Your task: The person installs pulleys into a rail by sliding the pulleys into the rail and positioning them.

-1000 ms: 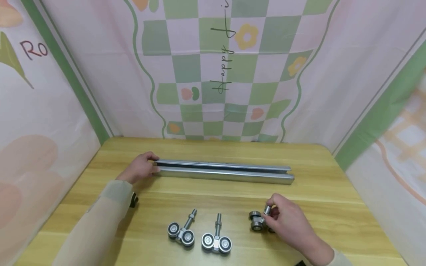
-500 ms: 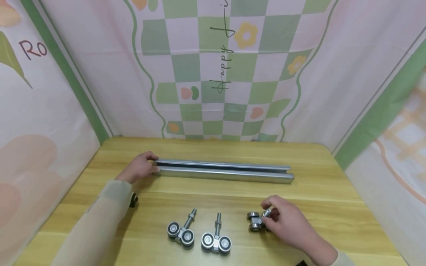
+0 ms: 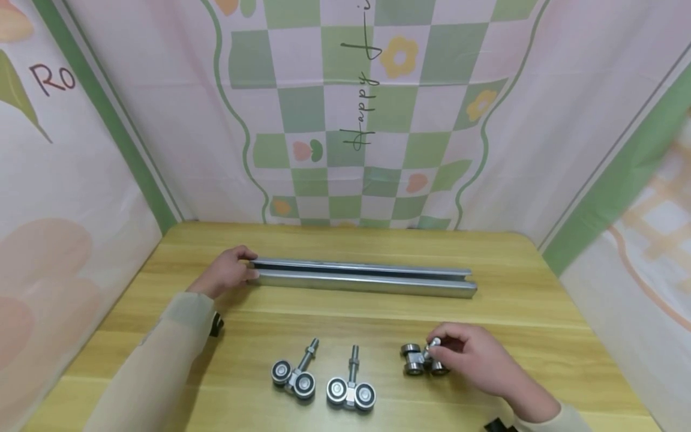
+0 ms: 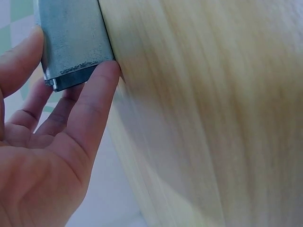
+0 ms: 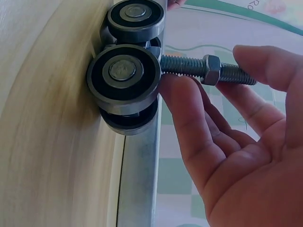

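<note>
I'm pinching the trolley point(image 3: 414, 359) by its bolt point(image 5: 183, 65) w/ R hand point(image 3: 475, 360); it's sitting on table point(image 3: 367, 321) nr rail point(image 3: 367, 285). L hand's point(image 3: 228, 273) gripping rail's L end. Trolley's prob. feeling heavyish, rigid, rolly; bolt's looking best.

Three wheeled metal trolleys point(image 3: 296, 379) point(image 3: 351, 395) point(image 3: 414, 358); three threaded bolts point(image 3: 307, 360) point(image 3: 354, 367) point(image 5: 183, 66), one on each; one metal rail point(image 3: 367, 285); one wooden counter point(image 3: 378, 324).

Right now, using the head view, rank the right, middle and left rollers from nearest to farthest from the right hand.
1. Right roller: at the right hand.
2. Middle roller: left of that.
3. Left roller: farthest left.
</note>
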The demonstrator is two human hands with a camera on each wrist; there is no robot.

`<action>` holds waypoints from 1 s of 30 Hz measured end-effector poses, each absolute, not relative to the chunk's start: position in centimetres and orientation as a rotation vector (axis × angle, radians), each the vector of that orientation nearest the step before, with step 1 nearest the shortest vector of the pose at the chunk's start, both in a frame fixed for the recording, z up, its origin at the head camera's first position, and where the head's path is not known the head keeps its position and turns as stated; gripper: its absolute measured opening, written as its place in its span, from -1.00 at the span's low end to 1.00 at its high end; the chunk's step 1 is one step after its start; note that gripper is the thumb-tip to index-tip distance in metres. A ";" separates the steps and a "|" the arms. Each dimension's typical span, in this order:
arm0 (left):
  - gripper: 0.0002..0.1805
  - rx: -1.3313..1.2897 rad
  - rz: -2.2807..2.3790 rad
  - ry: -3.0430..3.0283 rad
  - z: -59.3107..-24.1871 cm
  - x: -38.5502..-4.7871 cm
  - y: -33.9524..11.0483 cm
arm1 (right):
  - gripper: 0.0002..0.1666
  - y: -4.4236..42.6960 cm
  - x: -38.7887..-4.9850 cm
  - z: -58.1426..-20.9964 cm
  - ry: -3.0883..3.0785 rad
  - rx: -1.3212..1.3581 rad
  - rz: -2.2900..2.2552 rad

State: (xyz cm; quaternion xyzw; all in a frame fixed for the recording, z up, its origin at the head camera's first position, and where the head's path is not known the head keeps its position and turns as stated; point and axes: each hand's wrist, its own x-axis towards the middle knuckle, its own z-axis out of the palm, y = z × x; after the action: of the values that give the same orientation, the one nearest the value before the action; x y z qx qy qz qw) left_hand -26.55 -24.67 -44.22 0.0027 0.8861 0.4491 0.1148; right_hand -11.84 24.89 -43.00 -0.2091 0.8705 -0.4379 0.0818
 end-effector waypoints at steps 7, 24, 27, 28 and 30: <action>-0.52 0.012 1.306 2.593 -44.3 -26.5 -24.7 | -0.79 25.0 -11.8 -42.8 2.628 -0.538 -1.248; -0.53 0.009 1.321 2.596 -44.4 -26.8 -24.7 | -0.77 24.4 -11.4 -42.2 2.737 -0.429 -1.142; -0.52 0.006 1.332 2.591 -44.4 -26.8 -24.7 | -0.77 24.4 -11.4 -42.2 2.740 -0.417 -1.143; -0.52 0.004 1.335 2.591 -44.4 -26.8 -24.7 | -0.76 24.4 -11.4 -42.2 2.743 -0.409 -1.142; -0.51 0.005 1.341 2.587 -44.3 -26.7 -24.7 | -0.74 24.4 -11.4 -42.1 2.754 -0.396 -1.133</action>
State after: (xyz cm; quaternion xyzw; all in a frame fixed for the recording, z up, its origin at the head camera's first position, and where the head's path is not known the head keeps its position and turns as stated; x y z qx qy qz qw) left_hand -26.74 -24.67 -44.34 0.0018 0.8820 0.4573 0.1137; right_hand -11.38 24.42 -42.15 -0.1316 0.9145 -0.3763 0.0686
